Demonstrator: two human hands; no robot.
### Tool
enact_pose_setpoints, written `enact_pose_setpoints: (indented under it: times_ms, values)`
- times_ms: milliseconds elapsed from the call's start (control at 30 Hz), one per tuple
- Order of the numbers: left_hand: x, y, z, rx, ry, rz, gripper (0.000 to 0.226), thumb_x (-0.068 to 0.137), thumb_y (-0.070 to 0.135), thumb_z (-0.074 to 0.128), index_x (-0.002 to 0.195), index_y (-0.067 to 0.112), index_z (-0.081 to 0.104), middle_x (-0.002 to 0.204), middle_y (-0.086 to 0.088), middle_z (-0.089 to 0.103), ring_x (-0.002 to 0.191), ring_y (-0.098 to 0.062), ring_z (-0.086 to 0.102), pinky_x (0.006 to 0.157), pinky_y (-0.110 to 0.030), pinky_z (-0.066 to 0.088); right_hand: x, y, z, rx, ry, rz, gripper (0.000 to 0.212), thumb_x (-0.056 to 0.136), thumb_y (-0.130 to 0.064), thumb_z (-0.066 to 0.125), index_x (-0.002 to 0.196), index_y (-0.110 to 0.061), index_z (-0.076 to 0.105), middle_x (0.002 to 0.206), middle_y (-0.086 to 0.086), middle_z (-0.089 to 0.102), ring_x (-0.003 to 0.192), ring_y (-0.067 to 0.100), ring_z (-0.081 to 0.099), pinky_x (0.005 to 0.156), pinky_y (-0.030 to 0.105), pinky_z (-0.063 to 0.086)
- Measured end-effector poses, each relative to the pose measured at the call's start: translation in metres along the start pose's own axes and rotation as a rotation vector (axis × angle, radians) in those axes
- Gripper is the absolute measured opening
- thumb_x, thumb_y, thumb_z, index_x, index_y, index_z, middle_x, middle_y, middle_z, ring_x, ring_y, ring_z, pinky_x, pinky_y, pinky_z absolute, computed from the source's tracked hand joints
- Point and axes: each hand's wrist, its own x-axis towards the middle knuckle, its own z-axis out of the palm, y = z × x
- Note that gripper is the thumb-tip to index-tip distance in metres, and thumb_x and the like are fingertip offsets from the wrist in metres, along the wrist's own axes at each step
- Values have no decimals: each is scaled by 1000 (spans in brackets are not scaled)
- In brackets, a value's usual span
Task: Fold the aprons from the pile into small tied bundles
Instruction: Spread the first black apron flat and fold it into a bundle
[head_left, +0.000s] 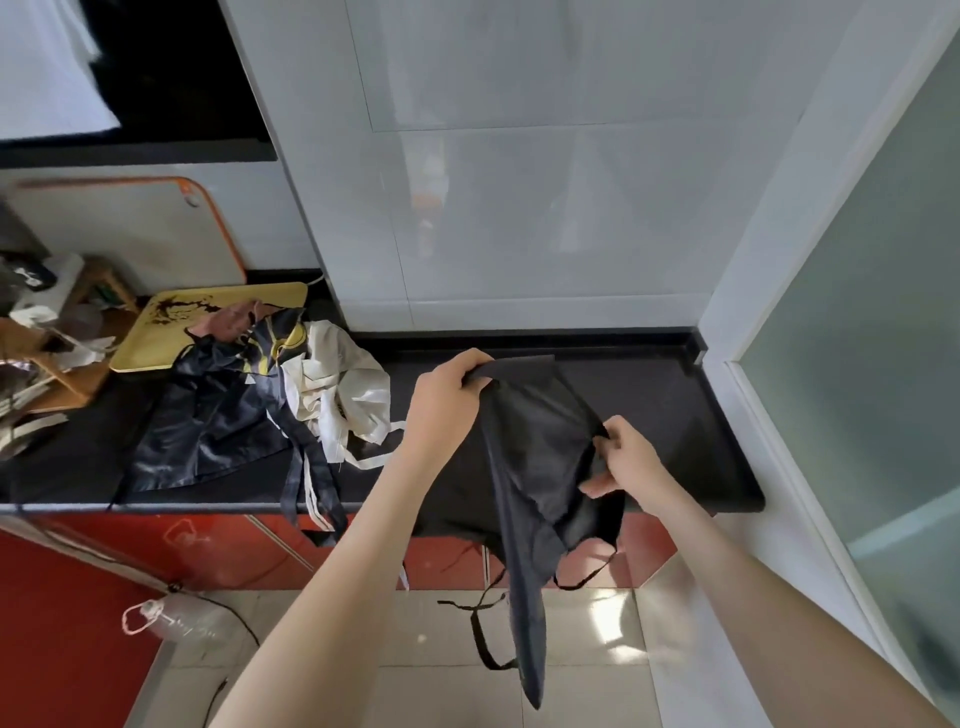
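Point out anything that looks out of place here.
A clear plastic bottle lies on its side on the floor. Straps from the apron pile trail over the counter edge.

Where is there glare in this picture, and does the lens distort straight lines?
Head view: bright glare on the floor tiles, soft reflections on the wall tiles; the wide lens makes upright lines, such as the door frame, fan outward; the black apron loses detail against the dark counter.

Yellow tray (156, 353), floor bottle (171, 621)
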Motion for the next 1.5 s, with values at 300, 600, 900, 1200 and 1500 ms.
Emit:
enact_pose_setpoints:
  times_ms: [300,600,900,1200,1500]
  values:
    - [20,-39,-26,125,194,-200,16,99,26,48,103,17,61,91,-6,66,77,-18,51,66,-31,39,17,-69,-19,-184,324,-472,14,102,-14,41,116,-12,42,104,4,58,91,20,60,75,30,44]
    - [82,-93,-28,389,407,-390,24,99,28,50,111,18,68,111,-17,50,111,-38,40,86,-42,34,99,-87,-4,-422,316,-450,23,100,-6,43,119,0,55,119,13,51,88,22,59,76,32,52]
    - [157,-179,-18,472,124,-498,30,98,30,50,119,15,65,112,-16,54,105,-39,49,85,-42,41,181,-21,16,-371,191,107,15,94,8,40,103,-4,43,119,11,56,72,16,49,57,23,41]
    - [200,-221,-7,434,-45,-579,37,98,31,46,123,6,57,108,-19,64,103,-38,57,74,-35,40,215,-43,11,-613,251,-245,27,101,-5,41,121,6,55,120,16,49,100,28,55,83,20,33]
    - [209,-232,25,6,119,-715,69,93,13,52,149,9,12,137,-24,43,120,-41,50,102,-43,43,244,-14,46,-715,-250,-81,80,93,1,53,155,-23,9,161,-2,5,147,22,16,118,32,19]
